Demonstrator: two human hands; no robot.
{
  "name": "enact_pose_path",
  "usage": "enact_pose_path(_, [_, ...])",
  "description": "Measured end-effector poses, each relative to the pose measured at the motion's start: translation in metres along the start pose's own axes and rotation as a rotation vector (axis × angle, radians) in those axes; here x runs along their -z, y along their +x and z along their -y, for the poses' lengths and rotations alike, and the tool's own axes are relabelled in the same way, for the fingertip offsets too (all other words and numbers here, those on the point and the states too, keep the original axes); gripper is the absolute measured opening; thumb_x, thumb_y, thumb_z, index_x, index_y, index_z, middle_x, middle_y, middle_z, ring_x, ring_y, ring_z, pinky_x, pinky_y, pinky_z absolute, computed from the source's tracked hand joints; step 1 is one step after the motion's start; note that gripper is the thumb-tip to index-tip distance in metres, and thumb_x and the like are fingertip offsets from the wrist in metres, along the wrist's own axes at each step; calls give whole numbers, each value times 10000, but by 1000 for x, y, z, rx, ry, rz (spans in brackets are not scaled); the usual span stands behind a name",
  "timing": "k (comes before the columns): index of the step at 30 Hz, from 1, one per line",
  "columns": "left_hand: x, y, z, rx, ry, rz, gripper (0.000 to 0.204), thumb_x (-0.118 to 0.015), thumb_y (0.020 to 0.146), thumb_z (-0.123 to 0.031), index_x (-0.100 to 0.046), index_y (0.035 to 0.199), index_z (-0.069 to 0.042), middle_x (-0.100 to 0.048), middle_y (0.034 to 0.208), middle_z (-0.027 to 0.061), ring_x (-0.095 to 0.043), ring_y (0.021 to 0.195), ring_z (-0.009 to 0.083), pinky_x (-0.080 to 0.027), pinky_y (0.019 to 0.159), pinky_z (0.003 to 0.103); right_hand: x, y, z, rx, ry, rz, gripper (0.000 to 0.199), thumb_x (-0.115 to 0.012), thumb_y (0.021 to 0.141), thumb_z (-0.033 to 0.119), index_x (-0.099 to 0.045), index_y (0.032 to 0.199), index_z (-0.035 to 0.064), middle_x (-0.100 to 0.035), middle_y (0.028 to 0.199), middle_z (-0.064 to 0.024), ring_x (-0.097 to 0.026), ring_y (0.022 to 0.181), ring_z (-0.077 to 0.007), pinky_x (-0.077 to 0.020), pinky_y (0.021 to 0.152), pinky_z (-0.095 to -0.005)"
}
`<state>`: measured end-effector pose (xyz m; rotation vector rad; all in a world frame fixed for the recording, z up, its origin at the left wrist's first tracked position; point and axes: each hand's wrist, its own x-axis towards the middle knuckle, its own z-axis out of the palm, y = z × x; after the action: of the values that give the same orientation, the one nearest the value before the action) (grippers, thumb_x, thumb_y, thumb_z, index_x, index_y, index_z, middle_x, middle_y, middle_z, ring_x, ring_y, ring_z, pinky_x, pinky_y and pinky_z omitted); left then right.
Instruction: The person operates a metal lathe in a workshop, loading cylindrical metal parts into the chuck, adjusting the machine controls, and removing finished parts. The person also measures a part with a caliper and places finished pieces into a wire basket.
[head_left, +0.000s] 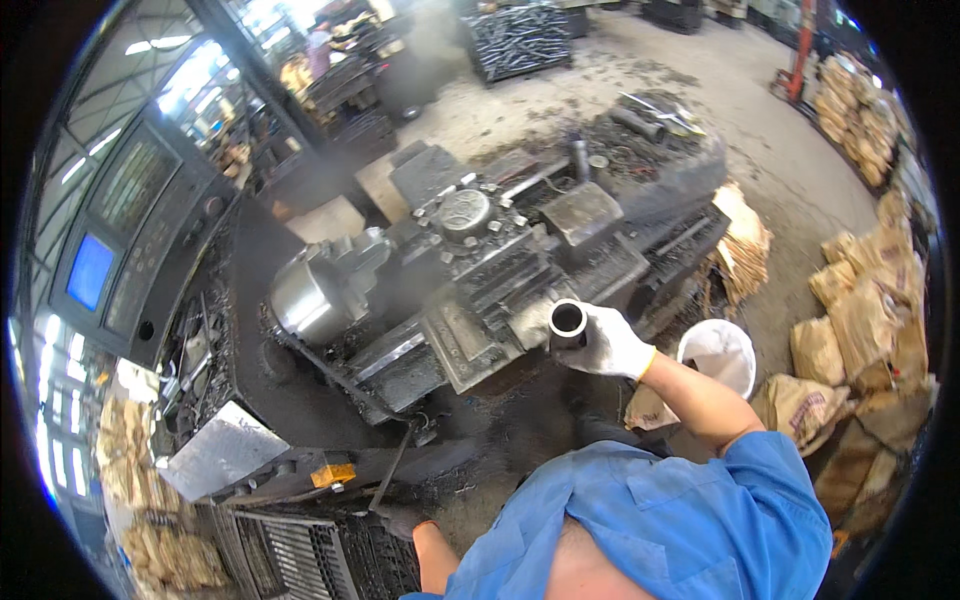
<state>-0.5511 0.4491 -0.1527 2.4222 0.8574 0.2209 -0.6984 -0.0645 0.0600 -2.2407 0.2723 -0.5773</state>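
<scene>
**Gloved hand holds a steel tube over a lathe**

The right hand (pixel 612 343), in a white glove, has its fingers wrapped around a short metal tube (pixel 567 322) (open end up). Just beyond the fingers sits the lathe's tool post (pixel 466 213); the chuck (pixel 310 292) lies farther off. A loose grip could drop the tube onto the greasy carriage. The left hand (pixel 400 520) reaches low; its fingers cannot be made out.

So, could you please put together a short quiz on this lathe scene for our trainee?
1. True or false: the right hand grips a short metal tube.
2. What stands on the floor right of that forearm? A) white bucket B) red drum C) ladder
3. What colour is the lit screen on the control panel?

Key: 1 true; 2 A; 3 blue.
</scene>
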Motion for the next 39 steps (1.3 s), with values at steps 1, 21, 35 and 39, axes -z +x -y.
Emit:
enact_pose_path(1, [12, -1, -8, 39, -27, -115, 550, -535, 1093, -439, -645, 1391, 10, -678, 1352, 290, -676, 1204, 451, -558, 955, 521, -4, 22, -6, 14, -1, 30, 538, -887, 763, 236, -688, 1240, 88, -752, 1075, -191, -747, 987, -405, -612, 851, -458])
enact_pose_path(21, [45, 36, -58, -5, -126, -324, 724, -466, 1119, -564, -579, 1491, 48, -612, 1475, 319, -618, 1304, 469, -491, 1095, 502, 65, 201, 36, 329, 308, 444, 488, -960, 727, 189, -718, 1134, 67, -785, 1065, -139, -787, 930, -279, -625, 853, -395])
enact_pose_path(35, [56, 82, -52, 295, -817, 30, 625, -556, 1093, -556, -720, 1275, 18, -765, 1033, 153, -702, 856, 262, -552, 731, 415, -56, 447, -37, 435, -866, 810, 299, -774, 711, 237, -823, 932, 41, -782, 885, -223, -778, 847, -394, -614, 750, -481])
enact_pose_path(39, [67, 77, -25, 460, -1126, 213, 447, -551, 1083, -566, -701, 1159, -152, -700, 872, 12, -630, 667, 182, -501, 568, 347, -66, 455, -63, 425, -560, 943, 365, -817, 703, 252, -789, 987, 23, -762, 881, -257, -753, 842, -417, -567, 747, -512])
